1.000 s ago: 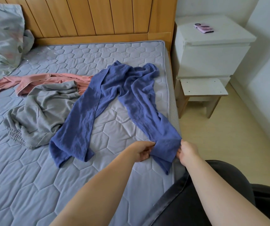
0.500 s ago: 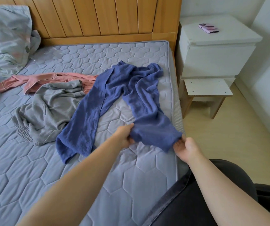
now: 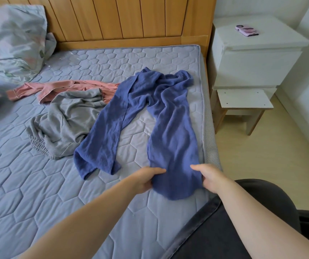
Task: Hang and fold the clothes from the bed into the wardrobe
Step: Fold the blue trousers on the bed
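Lowered and flattened since half a second ago: near leg end of the blue trousers (image 3: 168, 118), bunched up and lifted between the hands then, now drawn out flat on the quilted mattress (image 3: 38, 193) close to its right edge.

Left hand (image 3: 146, 179): pinching the left side of that leg end, thumb on top, fingers curled under the cloth. Right hand (image 3: 208, 177): same pinch on the right side, thumb on top and pointing inward. Hands apart, cloth spanning between them, hem sagging just past them toward the near side.

Rest of the trousers spread up the bed in an inverted V; waistband crumpled toward the head end; other leg angled left, its lower part lying over the edge of a grey garment (image 3: 69, 124). Beyond the grey one and touching it, a pink garment (image 3: 56, 88) stretched sideways. Further left, patterned pillow (image 3: 13, 38) against the wooden headboard (image 3: 131, 17).

Right of the bed: white nightstand (image 3: 258, 66) with a pink-cased phone (image 3: 246, 30) on top; low stool (image 3: 243, 99) just in front, on pale floor (image 3: 271, 156). Lower right corner: dark denim (image 3: 215, 230) worn by the person.
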`<state>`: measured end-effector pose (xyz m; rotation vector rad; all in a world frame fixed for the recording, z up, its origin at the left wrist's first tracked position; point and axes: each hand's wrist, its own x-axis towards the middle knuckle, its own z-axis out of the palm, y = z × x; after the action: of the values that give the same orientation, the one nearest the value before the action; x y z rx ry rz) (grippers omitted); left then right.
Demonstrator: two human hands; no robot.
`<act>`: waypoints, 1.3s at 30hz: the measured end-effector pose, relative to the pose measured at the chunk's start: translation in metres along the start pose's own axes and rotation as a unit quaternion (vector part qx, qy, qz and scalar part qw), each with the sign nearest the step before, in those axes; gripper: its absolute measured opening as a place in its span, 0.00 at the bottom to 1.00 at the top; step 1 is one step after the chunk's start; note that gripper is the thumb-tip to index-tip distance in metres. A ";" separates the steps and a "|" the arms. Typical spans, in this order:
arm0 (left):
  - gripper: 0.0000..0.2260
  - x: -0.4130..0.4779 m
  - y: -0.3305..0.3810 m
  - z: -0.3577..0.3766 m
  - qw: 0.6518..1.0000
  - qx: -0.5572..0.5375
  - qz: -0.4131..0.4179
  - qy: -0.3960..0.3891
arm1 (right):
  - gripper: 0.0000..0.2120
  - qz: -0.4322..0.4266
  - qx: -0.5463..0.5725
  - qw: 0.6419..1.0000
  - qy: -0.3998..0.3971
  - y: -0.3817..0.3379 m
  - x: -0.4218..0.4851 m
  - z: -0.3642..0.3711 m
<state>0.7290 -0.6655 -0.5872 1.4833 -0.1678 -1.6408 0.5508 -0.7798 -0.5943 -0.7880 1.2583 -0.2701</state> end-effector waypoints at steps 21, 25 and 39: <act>0.03 -0.038 0.006 -0.085 0.657 0.531 0.344 0.411 | 0.17 -0.391 -0.674 0.623 0.062 0.031 -0.006 0.057; 0.35 -0.035 0.003 -0.146 0.667 0.524 0.262 0.460 | 0.15 -0.355 -0.654 0.666 0.042 0.034 -0.006 0.088; 0.07 -0.035 0.019 -0.163 0.931 -0.215 0.187 0.226 | 0.38 -0.261 -0.591 0.756 -0.104 0.022 -0.004 0.204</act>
<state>0.8735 -0.5809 -0.5941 1.3436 0.1535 -0.9259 0.7324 -0.6844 -0.5873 -2.2173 0.8608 0.2349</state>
